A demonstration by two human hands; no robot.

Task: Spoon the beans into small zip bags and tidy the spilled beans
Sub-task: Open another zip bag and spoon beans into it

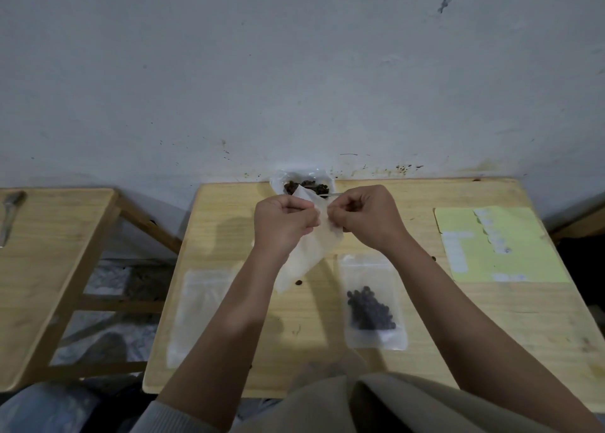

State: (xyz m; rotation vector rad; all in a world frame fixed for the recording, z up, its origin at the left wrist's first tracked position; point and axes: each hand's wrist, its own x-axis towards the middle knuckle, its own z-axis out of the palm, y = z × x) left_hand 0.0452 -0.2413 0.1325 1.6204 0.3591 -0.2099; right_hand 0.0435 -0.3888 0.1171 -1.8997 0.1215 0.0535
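Clear, limp plastic is what both hands are working: a small, empty frosted zip bag (306,252) hangs above the light wooden table (425,350), pinched at its top edge by the left hand (282,221) on one side and the right hand (368,218) on the other, fingers curled in on the rim. The step looks like prising the zip mouth apart before filling. To do it well, each hand should keep a hold on only one wall of the mouth and draw the two apart gently, so the seal parts along its whole width instead of stretching at one corner. The right hand also seems to hold a thin handle (329,196) that runs back toward the bean supply, though whether it is the spoon cannot be told.

Just behind the hands, against the wall, sits the open clear pouch of dark brown beans (306,187), the source. Near the person on the right lies a flat zip bag already holding a heap of dark beans (373,305); on the left lies another flat, empty zip bag (199,305). A stray spilled bean (298,282) rests on the wood just below the hanging bag and will need picking up. A pale yellow-green sheet (510,246) lies at the right end, well apart.
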